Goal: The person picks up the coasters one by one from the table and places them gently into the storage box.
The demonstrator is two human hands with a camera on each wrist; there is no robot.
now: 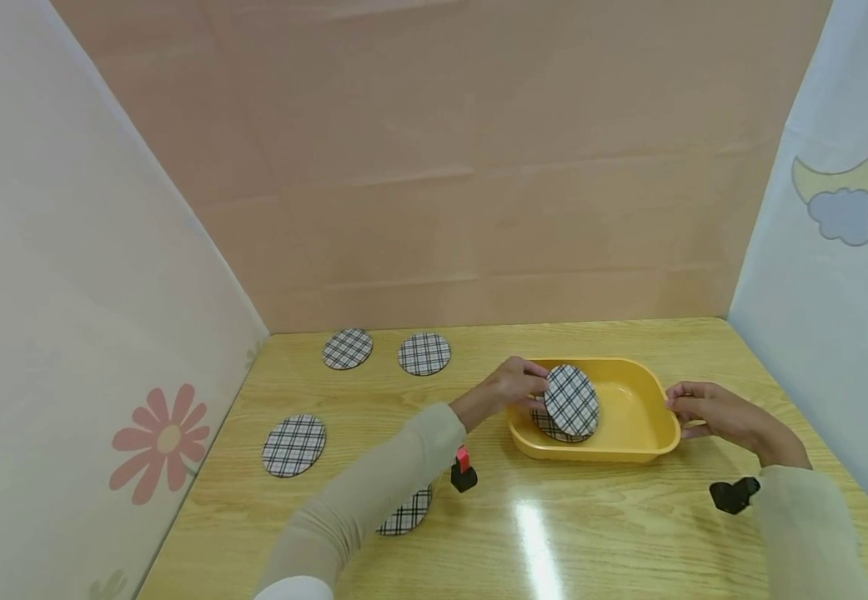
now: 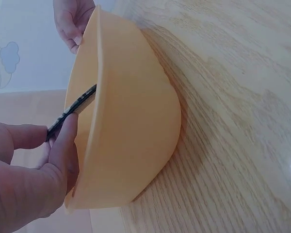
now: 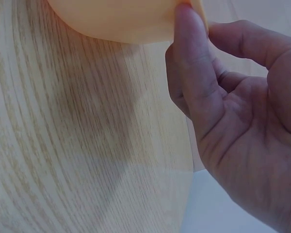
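the pale wooden worktop (image 1: 569,533) with its glossy grain carried everything, walled by a peach backdrop and pale side panels printed with a flower and a moon. toward its right half, back from the near edge, sat the shallow yellow plastic tray (image 1: 632,417) with rounded corners. the right hand (image 1: 711,414) held the tray's right rim, thumb (image 3: 191,58) pressed on the lip and fingers curled beside it, a steadying pinch rather than a lift. the left hand (image 1: 504,390) pinched a round black-and-white checked coaster (image 1: 572,401) by its left edge, holding it tilted over the tray's left half; the left wrist view showed that coaster edge-on (image 2: 72,108) between thumb and finger, just crossing the rim. another checked coaster (image 1: 549,425) lay flat in the tray under it. two more coasters (image 1: 347,347) (image 1: 423,353) lay near the far left corner of the worktop, one (image 1: 294,445) by the left edge, and one (image 1: 406,512) half hidden under the left sleeve near the front.

judging from this, the tilted coaster could catch the tray's rim or land leaning on the wall instead of flat on the one below, since it was held at a steep angle. the light tray might skid on the glossy surface if the right hand's hold eased.
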